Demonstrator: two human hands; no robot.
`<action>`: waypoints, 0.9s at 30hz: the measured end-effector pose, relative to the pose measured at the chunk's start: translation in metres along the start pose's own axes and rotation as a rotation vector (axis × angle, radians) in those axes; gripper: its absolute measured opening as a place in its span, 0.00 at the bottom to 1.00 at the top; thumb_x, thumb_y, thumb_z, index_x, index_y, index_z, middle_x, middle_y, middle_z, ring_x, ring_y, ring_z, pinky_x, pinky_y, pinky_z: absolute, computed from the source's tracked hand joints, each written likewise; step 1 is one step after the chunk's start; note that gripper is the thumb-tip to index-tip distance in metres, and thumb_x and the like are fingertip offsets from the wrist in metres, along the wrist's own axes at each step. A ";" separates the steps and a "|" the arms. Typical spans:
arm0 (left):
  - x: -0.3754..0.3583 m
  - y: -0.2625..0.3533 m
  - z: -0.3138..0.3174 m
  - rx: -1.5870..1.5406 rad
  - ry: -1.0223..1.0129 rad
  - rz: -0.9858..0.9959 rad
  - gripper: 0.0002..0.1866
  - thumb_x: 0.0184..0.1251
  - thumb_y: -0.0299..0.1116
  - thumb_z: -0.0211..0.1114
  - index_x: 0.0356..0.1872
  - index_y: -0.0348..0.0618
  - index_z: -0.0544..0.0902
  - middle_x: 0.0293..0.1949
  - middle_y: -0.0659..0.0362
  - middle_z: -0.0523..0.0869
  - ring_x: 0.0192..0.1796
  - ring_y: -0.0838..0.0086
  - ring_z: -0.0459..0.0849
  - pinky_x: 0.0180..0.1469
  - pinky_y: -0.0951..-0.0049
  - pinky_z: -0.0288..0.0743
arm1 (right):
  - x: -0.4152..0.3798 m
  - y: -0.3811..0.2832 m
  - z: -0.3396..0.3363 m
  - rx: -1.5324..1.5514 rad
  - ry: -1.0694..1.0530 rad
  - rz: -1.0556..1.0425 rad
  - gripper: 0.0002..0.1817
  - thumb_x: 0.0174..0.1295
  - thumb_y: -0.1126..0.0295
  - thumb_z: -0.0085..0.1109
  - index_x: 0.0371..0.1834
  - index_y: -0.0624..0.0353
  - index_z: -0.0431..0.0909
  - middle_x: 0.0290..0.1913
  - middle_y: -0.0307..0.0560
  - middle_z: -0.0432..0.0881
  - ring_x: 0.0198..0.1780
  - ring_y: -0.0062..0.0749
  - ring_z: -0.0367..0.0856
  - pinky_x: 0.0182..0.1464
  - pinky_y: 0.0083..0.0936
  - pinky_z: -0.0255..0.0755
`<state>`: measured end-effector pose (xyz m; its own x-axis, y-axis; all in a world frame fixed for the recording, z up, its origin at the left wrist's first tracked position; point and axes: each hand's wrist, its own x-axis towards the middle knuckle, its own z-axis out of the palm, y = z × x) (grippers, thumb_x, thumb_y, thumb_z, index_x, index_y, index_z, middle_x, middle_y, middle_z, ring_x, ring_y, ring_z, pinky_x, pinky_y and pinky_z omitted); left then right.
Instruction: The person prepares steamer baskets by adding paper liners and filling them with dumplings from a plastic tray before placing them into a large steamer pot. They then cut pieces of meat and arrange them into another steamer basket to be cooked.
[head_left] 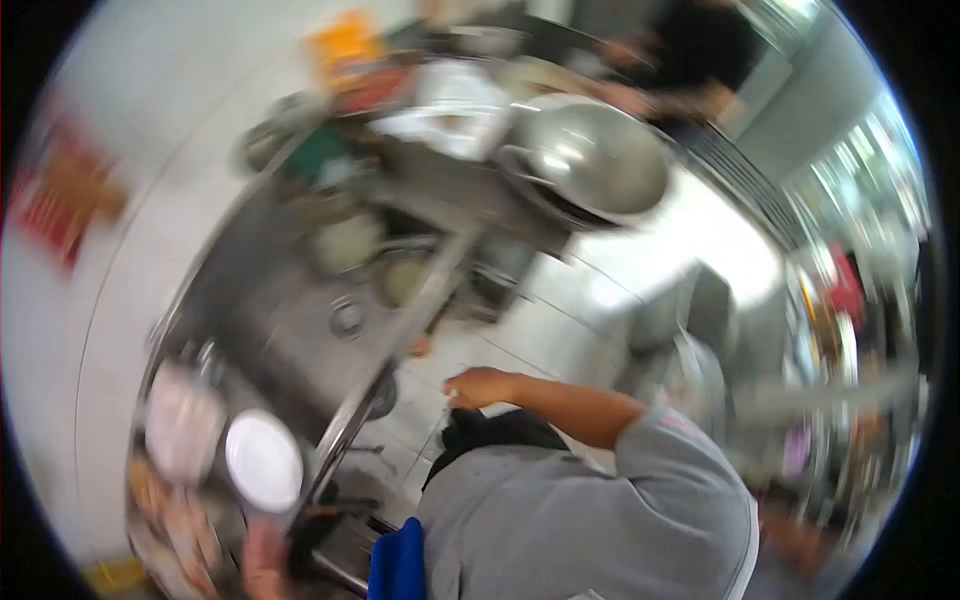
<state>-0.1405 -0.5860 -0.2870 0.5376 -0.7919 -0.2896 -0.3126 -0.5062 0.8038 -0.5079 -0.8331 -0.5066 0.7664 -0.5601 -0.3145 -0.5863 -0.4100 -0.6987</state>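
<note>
My left hand (265, 562), blurred at the lower left, grips the near edge of a white oval plate (263, 460). The plate is beside a pale plastic-looking bundle (184, 422) at the sink's left end. My right hand (481, 388) hangs over the floor past the sink's front rim, with its fingers curled. Whatever may be between those fingers is too small to make out. The metal sink basin (262, 335) has a round drain, and pale round items (348, 242) lie at its far end.
A large metal wok (595, 160) rests beyond the sink, near white sheets (450, 108). Another person in dark clothes (705, 50) is at the top right. Grey bins (685, 310) and blurred shelves stand to the right. A faucet (207, 362) is near the plate.
</note>
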 end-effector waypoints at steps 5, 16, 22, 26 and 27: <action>0.080 0.069 0.244 -0.179 -1.175 0.147 0.27 0.65 0.30 0.57 0.65 0.36 0.67 0.65 0.52 0.70 0.65 0.64 0.71 0.63 0.65 0.66 | -0.102 0.074 0.027 0.216 0.238 0.465 0.21 0.61 0.48 0.53 0.44 0.52 0.79 0.41 0.56 0.82 0.45 0.51 0.80 0.46 0.43 0.74; -0.026 0.317 0.637 0.151 -1.724 1.219 0.24 0.66 0.42 0.61 0.59 0.40 0.75 0.60 0.53 0.76 0.62 0.62 0.74 0.64 0.67 0.66 | -0.332 0.283 0.183 1.015 0.233 1.239 0.17 0.65 0.59 0.53 0.47 0.61 0.78 0.37 0.45 0.86 0.34 0.33 0.85 0.33 0.29 0.79; -0.111 0.327 0.892 0.551 -1.646 1.341 0.23 0.61 0.46 0.62 0.50 0.39 0.80 0.52 0.47 0.80 0.53 0.56 0.79 0.55 0.63 0.72 | -0.402 0.300 0.092 1.336 0.975 1.192 0.17 0.63 0.60 0.56 0.47 0.63 0.80 0.33 0.50 0.85 0.30 0.34 0.84 0.31 0.27 0.76; -0.109 0.302 1.016 0.605 -1.746 1.377 0.21 0.58 0.51 0.59 0.37 0.43 0.86 0.36 0.47 0.86 0.38 0.53 0.84 0.44 0.58 0.77 | -0.450 0.344 0.069 0.637 1.181 1.148 0.16 0.63 0.63 0.56 0.46 0.65 0.79 0.34 0.50 0.84 0.30 0.31 0.83 0.29 0.26 0.74; -0.090 0.290 1.050 0.703 -1.873 1.151 0.23 0.60 0.53 0.59 0.37 0.41 0.85 0.32 0.48 0.86 0.34 0.55 0.85 0.40 0.58 0.77 | -0.459 0.343 0.053 0.682 1.215 1.168 0.16 0.63 0.63 0.56 0.44 0.65 0.79 0.32 0.49 0.83 0.32 0.25 0.82 0.31 0.23 0.73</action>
<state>-1.1021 -1.0201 -0.5738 -0.9337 0.1399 -0.3297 -0.2011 0.5569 0.8059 -1.0469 -0.6790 -0.6360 -0.6929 -0.5948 -0.4075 -0.1849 0.6929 -0.6969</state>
